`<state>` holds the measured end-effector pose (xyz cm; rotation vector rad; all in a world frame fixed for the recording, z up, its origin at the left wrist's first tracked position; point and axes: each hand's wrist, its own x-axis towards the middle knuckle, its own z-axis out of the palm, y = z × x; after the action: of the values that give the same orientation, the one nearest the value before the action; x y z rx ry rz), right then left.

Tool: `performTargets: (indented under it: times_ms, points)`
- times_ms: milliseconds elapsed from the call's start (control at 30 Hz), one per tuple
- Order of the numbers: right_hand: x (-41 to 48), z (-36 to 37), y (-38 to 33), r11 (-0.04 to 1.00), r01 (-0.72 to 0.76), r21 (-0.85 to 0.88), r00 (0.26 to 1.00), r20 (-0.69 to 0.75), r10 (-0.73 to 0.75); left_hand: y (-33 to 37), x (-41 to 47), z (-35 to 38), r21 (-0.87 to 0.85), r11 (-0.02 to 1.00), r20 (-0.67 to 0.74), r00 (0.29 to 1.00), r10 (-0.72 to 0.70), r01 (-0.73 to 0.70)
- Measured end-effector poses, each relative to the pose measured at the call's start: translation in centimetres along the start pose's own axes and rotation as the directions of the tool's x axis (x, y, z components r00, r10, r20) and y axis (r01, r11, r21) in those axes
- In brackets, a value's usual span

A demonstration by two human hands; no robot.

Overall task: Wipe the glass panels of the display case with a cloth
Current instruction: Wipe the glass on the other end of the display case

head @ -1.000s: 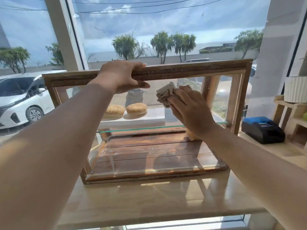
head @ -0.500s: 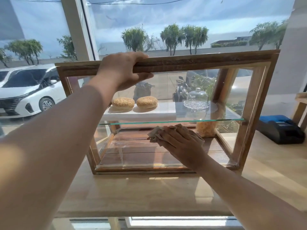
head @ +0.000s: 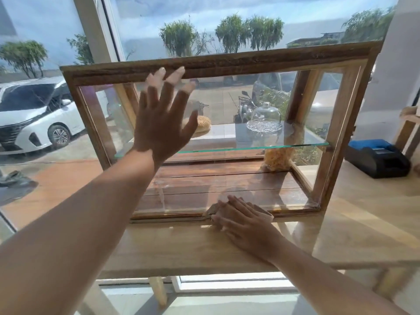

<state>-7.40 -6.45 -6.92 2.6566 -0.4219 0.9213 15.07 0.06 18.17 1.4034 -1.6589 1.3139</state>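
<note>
- The wooden display case stands on the light wooden counter before the window; its front glass panel faces the person
- The left hand is spread wide, all digits apart, holding nothing; its fingertips lie by the top rail, blurred, so I cannot tell whether they touch it
- The right hand lies flat, pressing the beige cloth at the bottom front rail, where glass meets wood
- Risk, as I judge it: with no grip on the top rail, a firm sideways push low down may slide or rock the case on the smooth counter
- A bare palm landing on the pane would likely leave fresh smears on the glass
- A jolt could shake the glass shelf and the glass cake dome resting on it; the sesame bun behind the left hand could shift too
- The cloth sits at the frame edge, so grit from the wood may be dragged up onto the panel
- The black and blue receipt printer stands near the right side, in the way if the case slides
</note>
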Motion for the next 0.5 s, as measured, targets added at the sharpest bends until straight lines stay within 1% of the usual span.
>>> performTargets:
  times_ms: [33,67,133,200,267,333,367,400,433,467,500]
  points:
    - [-0.5,-0.4,0.0,0.999,-0.027,0.018,1.000,-0.011,0.027,0.6,-2.0,0.2,0.001,1.000,0.011,1.000,-0.015,0.015]
    - [-0.8,-0.8,0.2,0.998,-0.059,0.022,0.998,-0.021,0.059,1.1,-3.9,0.5,-0.013,0.999,0.055,0.998,-0.035,0.036]
    - [-1.3,-1.9,0.8,0.987,-0.156,0.026,0.987,-0.041,0.157,1.9,-7.2,1.0,-0.064,0.995,0.178,0.982,-0.065,0.078]
    - [-2.1,-2.7,1.3,0.955,-0.285,0.081,0.957,-0.032,0.288,3.2,-9.9,1.4,-0.117,0.990,0.284,0.958,-0.038,0.074]
    - [-3.1,-2.9,1.4,0.899,-0.409,0.156,0.911,0.013,0.413,4.9,-12.2,1.8,-0.195,0.980,0.379,0.925,0.038,0.040]
    - [-3.7,-2.9,1.3,0.804,-0.542,0.245,0.834,0.038,0.550,6.8,-13.9,2.2,-0.278,0.960,0.485,0.867,0.111,0.033]
    - [-3.7,-2.9,1.4,0.748,-0.605,0.272,0.784,0.042,0.619,7.7,-14.4,2.5,-0.320,0.946,0.547,0.825,0.138,0.055]
    - [-3.6,-3.0,1.5,0.703,-0.656,0.273,0.739,0.049,0.671,8.7,-14.9,2.8,-0.361,0.927,0.610,0.778,0.155,0.099]
    - [-3.6,-2.9,1.6,0.680,-0.691,0.246,0.710,0.055,0.702,9.6,-15.4,3.0,-0.396,0.905,0.668,0.726,0.165,0.158]
    - [-3.6,-2.9,1.7,0.667,-0.715,0.211,0.690,0.062,0.721,10.6,-15.9,3.3,-0.422,0.881,0.714,0.677,0.177,0.214]
    - [-3.7,-2.9,1.7,0.651,-0.735,0.187,0.671,0.071,0.738,11.6,-16.5,3.5,-0.440,0.863,0.741,0.643,0.193,0.248]
